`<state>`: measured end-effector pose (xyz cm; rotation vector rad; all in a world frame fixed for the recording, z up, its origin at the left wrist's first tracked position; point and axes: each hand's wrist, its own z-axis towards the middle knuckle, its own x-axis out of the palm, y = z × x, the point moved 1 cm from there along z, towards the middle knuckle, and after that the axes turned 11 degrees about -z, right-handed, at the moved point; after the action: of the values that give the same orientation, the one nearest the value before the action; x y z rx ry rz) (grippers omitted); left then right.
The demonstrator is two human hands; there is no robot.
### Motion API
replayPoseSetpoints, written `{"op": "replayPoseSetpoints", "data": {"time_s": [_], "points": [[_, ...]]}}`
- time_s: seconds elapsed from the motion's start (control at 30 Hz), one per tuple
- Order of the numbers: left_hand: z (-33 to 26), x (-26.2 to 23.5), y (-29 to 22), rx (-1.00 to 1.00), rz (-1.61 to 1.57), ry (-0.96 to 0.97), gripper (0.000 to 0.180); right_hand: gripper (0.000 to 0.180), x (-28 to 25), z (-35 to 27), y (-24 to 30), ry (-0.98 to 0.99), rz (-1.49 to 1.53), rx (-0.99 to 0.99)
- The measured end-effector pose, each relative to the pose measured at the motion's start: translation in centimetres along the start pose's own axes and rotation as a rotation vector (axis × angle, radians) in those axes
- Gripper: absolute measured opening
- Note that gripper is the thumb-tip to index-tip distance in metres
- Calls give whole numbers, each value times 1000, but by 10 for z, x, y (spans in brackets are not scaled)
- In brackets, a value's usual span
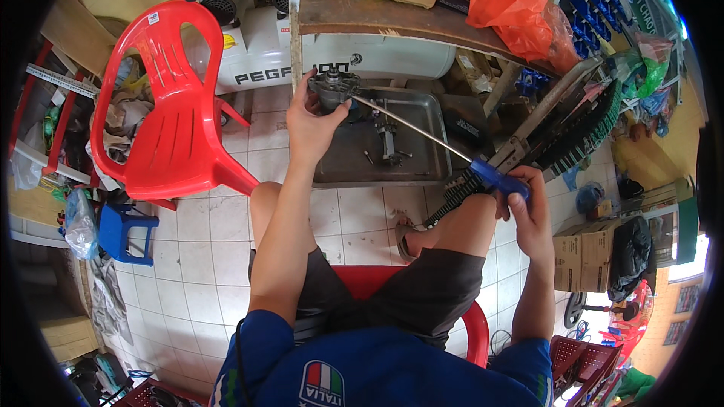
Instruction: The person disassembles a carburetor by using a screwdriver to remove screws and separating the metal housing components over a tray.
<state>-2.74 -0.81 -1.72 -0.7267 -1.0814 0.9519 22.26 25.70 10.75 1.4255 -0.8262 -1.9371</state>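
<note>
My left hand [311, 122] is raised and grips a small dark metal machine part [334, 89], round and greasy. My right hand [526, 197] holds the blue handle of a long screwdriver [494, 175]. Its thin steel shaft [411, 126] runs up and to the left, and its tip meets the part in my left hand. Below them a grey metal tray [422, 109] lies on the tiled floor with a few small metal pieces and screws in it. I sit on a red plastic seat [475, 328] with my knees apart.
A red plastic chair [170, 98] stands at the left, a small blue stool [121, 232] beside it. A white air compressor tank [264, 56] sits behind under a wooden shelf [392, 21] bearing a cardboard box and an orange bag [513, 4]. Black toothed belts [573, 132] lean at right.
</note>
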Motion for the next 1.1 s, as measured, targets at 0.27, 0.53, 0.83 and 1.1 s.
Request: {"op": "replayPoseSetpoints", "data": {"time_s": [0.27, 0.53, 0.83, 1.1], "points": [[-1, 2, -1, 70, 26, 1, 75, 43, 5, -3, -21, -100, 50, 313], [-1, -2, 3, 50, 37, -15, 75, 33, 1, -1, 12, 21, 9, 92], [-2, 3, -1, 46, 9, -9, 75, 46, 0, 0, -18, -105, -45, 266], [-3, 2, -4, -4, 33, -1, 76, 34, 0, 5, 5, -63, 225, 146]]}}
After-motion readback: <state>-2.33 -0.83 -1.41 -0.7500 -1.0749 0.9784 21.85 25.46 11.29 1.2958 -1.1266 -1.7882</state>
